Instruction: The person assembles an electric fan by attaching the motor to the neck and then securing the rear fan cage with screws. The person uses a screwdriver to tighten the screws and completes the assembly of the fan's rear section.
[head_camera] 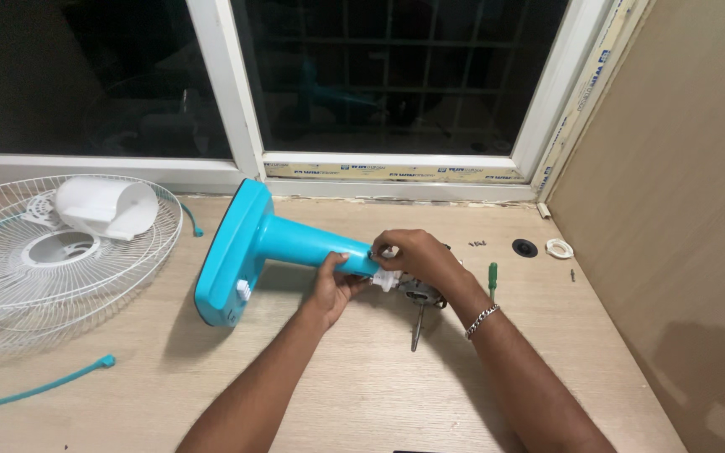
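my left hand [335, 285] grips the neck of the blue fan stand [253, 247], lying on its side on the wooden table [362, 377]. my right hand [413, 254] closes over the motor unit [417, 289] at the joint. fitting step, by my judgement; the next move calls for steady alignment.

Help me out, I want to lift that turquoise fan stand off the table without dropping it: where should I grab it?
Probably the tapered neck of the turquoise fan stand, taken from above or from the near side. It lies on its side, so the neck is a slim, round, exposed handle; the left hand already wraps it near the narrow end. The wide base stands on edge and is too broad to close a hand around.
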